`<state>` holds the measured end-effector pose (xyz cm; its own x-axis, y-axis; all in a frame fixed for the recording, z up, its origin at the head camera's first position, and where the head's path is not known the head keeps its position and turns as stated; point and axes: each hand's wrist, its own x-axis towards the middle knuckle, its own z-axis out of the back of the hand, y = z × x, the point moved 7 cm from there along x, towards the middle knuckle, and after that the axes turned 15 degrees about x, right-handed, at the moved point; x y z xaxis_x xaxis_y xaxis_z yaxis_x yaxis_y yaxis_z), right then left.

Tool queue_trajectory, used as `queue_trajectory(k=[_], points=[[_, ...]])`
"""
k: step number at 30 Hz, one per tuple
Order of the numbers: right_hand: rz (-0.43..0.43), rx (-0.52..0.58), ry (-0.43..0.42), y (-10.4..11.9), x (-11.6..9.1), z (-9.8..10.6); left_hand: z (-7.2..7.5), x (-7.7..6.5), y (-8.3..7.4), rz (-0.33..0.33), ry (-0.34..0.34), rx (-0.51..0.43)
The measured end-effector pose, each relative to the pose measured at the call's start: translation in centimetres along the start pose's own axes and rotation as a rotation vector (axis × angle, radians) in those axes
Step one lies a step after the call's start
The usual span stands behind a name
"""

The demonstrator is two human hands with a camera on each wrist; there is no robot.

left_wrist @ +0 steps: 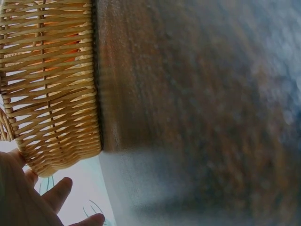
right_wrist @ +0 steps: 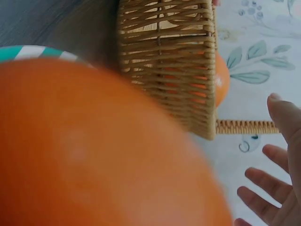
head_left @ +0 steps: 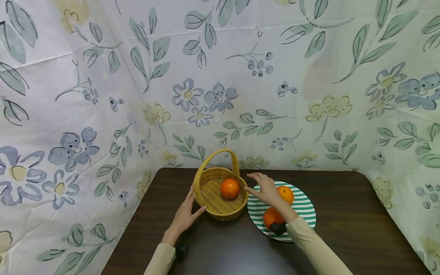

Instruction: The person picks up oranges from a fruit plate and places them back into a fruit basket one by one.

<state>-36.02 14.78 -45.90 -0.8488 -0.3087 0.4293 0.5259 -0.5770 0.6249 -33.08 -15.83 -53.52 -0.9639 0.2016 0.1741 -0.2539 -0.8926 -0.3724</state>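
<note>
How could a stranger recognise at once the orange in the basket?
On the table, find the basket, between the left hand and the right hand. The orange lies inside, towards the basket's right side. It is alone there, while the other two oranges share the plate.

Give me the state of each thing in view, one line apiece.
Basket: upright on the table, one fruit inside
Handle: up, arching over the basket
Basket fruit: resting inside, uncovered
Plate: flat, two fruits on it
Far plate fruit: partly hidden
Near plate fruit: partly hidden
Left hand: open, at the basket's left side
Right hand: open, empty, by the basket's right side
</note>
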Motion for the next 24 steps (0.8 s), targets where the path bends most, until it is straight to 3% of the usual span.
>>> queue_trajectory(k=[24], points=[[-0.024, 0.056, -0.014, -1.2, -2.8, 1.5, 0.0, 0.0, 0.1, 0.008, 0.007, 0.005]])
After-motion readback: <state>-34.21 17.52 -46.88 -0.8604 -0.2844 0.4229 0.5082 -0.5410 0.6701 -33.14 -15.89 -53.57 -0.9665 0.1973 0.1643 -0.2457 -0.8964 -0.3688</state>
